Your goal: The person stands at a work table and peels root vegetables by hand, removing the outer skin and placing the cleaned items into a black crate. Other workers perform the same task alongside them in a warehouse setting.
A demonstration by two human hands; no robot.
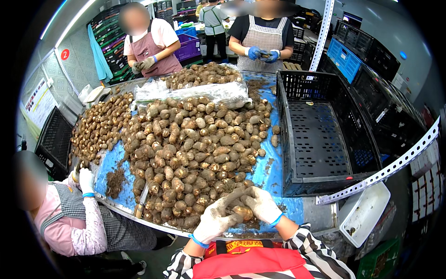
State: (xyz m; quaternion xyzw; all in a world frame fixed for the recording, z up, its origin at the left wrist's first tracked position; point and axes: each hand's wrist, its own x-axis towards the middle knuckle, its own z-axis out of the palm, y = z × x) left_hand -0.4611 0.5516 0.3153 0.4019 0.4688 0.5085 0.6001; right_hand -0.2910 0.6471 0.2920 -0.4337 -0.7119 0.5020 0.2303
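Note:
A big heap of soil-covered taro corms (195, 150) spreads over the table before me. At its near edge, my left hand (217, 218) and my right hand (263, 204) meet, both in soiled whitish gloves with blue bands at the wrists. Between them is a taro corm (243, 212) with a paler brown end, gripped from both sides. My fingers partly cover it and whatever lies beneath. To the left, a knife (142, 198) with a wooden handle rests against the heap, apart from my hands.
A black plastic crate (320, 139) stands right of the heap on blue sheeting (266, 178). A slanting perforated metal bar (386, 167) passes its near corner. A white tub (366, 212) sits below right. Co-workers in aprons stand left (94, 223) and across (261, 45). Smaller corms (104, 122) lie left.

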